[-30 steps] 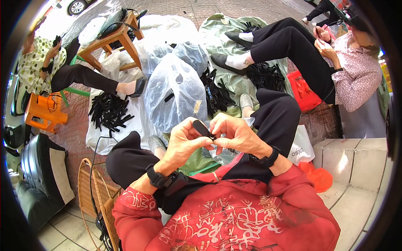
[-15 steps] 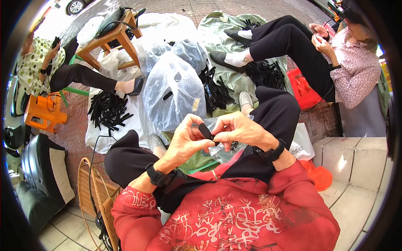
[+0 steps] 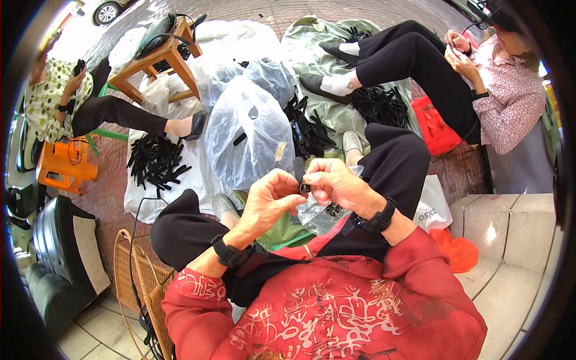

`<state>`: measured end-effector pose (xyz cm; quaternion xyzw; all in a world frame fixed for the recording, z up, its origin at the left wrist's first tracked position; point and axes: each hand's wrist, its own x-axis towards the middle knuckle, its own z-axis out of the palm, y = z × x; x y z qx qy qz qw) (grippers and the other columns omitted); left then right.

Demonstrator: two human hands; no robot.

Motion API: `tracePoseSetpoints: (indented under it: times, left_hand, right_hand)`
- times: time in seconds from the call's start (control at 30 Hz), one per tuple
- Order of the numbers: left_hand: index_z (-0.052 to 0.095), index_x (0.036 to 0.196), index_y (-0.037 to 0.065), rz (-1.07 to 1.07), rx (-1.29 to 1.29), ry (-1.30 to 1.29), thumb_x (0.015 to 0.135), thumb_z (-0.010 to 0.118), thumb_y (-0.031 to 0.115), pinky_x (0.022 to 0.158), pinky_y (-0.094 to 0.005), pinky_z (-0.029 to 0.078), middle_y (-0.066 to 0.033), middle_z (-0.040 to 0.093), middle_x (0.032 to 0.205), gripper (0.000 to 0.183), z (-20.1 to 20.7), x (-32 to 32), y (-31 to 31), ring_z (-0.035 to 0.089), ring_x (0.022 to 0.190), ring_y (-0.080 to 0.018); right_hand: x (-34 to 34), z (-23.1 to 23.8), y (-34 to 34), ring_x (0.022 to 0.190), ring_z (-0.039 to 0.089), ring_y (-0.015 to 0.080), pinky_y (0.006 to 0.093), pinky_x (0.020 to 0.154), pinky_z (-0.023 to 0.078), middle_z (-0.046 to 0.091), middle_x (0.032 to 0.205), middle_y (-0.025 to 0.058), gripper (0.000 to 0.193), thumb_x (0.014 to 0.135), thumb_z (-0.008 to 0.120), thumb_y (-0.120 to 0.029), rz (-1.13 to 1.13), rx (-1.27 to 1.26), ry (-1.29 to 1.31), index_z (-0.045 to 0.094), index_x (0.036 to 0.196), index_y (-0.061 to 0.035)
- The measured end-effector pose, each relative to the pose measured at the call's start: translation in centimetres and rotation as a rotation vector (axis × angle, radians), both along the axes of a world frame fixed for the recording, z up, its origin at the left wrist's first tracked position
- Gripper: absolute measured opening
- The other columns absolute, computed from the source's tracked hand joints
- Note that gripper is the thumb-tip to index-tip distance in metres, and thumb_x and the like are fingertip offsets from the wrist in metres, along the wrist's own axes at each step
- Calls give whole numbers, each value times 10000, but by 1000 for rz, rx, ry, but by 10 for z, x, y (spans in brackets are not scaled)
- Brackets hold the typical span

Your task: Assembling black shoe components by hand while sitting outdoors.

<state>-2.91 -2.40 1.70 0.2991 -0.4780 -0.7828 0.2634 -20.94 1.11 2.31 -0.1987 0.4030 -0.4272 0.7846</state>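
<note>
A short black strap (image 3: 299,168) stands nearly upright between my hands above my lap, with a small dark ring-like part at its lower end. My left hand (image 3: 268,200) is closed, thumb and forefinger pinching by that lower end. The thumb and fingers of my right hand (image 3: 341,183) grip the strap from the other side. Part of the strap is hidden by my fingers. Below my hands, a clear plastic bag (image 3: 318,219) with small dark pieces (image 3: 333,209) rests in my lap.
Beyond my knees lie a large clear bag (image 3: 246,126) and piles of black straps (image 3: 157,159). One person sits at the far left (image 3: 66,90), another at the far right (image 3: 507,96). A wooden stool (image 3: 171,57), wicker chair (image 3: 141,264) and tiled step (image 3: 510,228) stand around.
The strap has swung from a tilt to nearly upright. My left fingertips have drawn back a little, and my right hand has shifted slightly upward.
</note>
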Motion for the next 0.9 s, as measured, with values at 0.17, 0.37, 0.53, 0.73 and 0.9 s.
tracePoseSetpoints:
  times: [0.17, 0.37, 0.53, 0.73, 0.9]
  left_hand:
    - [473, 833, 5, 4, 2, -134, 744, 604, -14, 416, -194, 430, -79, 592, 691, 160, 9, -3, -2, 559, 550, -91]
    - [468, 821, 17, -15, -67, -123, 756, 587, -11, 371, -174, 392, -70, 582, 654, 138, 12, -3, -1, 548, 528, -75]
    - [406, 1026, 52, -61, -36, -3, 784, 542, -29, 483, -171, 409, -12, 526, 691, 289, 7, -4, 8, 512, 592, -50]
    - [481, 980, 19, -57, -157, -107, 778, 582, 12, 552, -194, 439, -15, 547, 753, 226, 4, -5, 7, 526, 635, -60]
    - [514, 924, 7, -12, -210, -154, 776, 587, 23, 554, -189, 427, -2, 545, 741, 166, -2, -3, 8, 511, 633, -45]
  right_hand:
    - [3, 1, 1, 414, 449, 75, 192, 363, 343, 493, 584, 25, 129, 781, 585, -103, -38, -122, 123, 502, 764, -6]
    - [9, 2, 1, 421, 469, 72, 187, 362, 357, 497, 585, 21, 125, 788, 572, -100, -114, -184, 157, 498, 773, -1]
    - [1, 3, 3, 462, 489, 68, 182, 407, 383, 518, 595, 22, 105, 793, 560, -92, -70, -318, 347, 493, 764, -16]
    - [1, 2, 7, 492, 503, 80, 196, 454, 411, 524, 601, 27, 110, 798, 566, -111, -12, -271, 283, 499, 803, -23]
    - [-5, 2, 1, 491, 503, 95, 214, 467, 429, 530, 620, 38, 128, 794, 577, -111, 72, -56, 108, 516, 845, -11]
